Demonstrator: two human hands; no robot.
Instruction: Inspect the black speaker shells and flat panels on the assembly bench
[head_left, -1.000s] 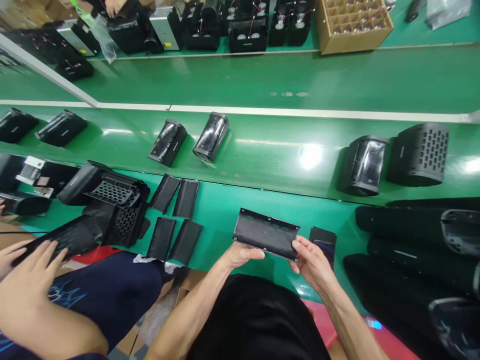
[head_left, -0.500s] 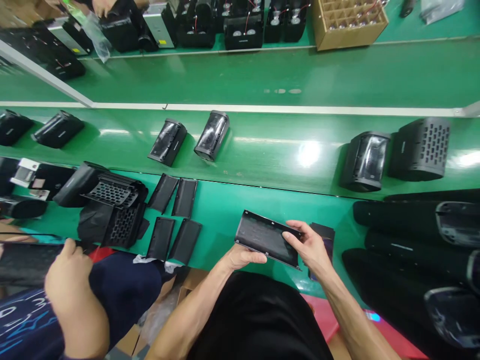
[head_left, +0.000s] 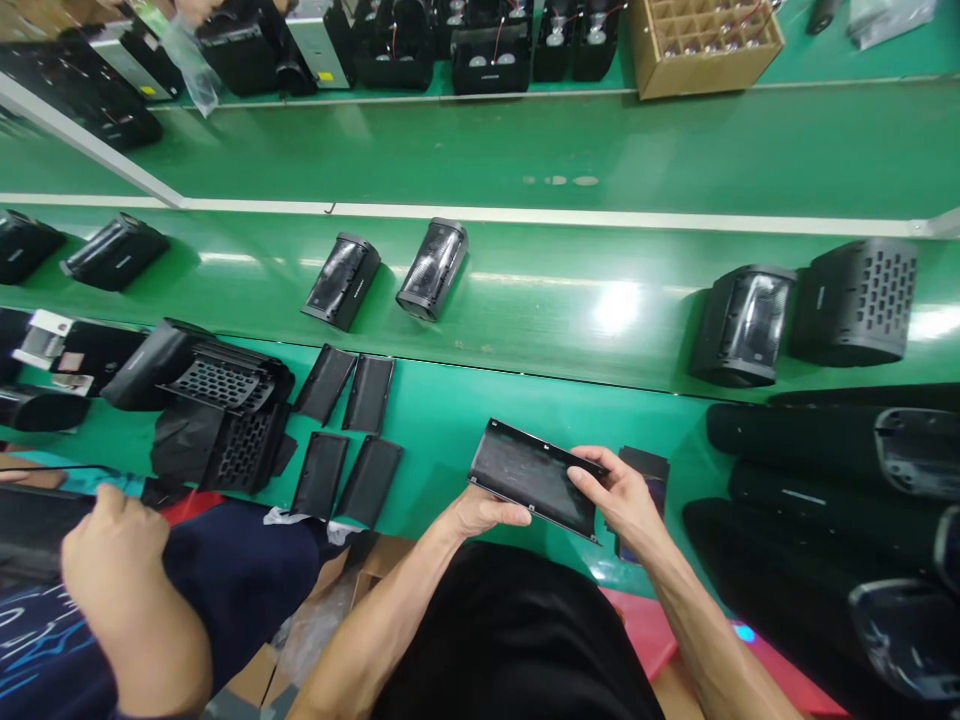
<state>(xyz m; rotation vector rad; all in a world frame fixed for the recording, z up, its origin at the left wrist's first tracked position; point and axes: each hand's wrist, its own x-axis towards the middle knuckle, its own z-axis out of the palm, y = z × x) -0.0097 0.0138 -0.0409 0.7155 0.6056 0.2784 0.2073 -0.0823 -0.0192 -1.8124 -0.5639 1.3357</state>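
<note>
Both hands hold a black rectangular panel (head_left: 532,480) with raised edges, tilted above the green table in front of my body. My left hand (head_left: 487,512) grips its lower left edge, thumb along the near side and the other fingers hidden beneath. At the right end, my right hand (head_left: 611,485) pinches the panel, with thumb and forefinger near its upper right corner. A dark flat item (head_left: 646,480) lies on the table just behind my right hand. Left of the panel are several similar black panels (head_left: 369,395) on the table.
Beyond the near table (head_left: 442,400), a green belt (head_left: 555,310) carries several black speaker-like units (head_left: 433,268). Large black housings (head_left: 810,450) stand at the right. A co-worker's hand (head_left: 112,540) is at the left, near stacked perforated parts (head_left: 225,385). A divided cardboard box (head_left: 697,60) sits at the far side.
The units on the belt at centre and right have shifted slightly right. The co-worker's hand has moved left. My hands keep nearly the same hold on the panel.
</note>
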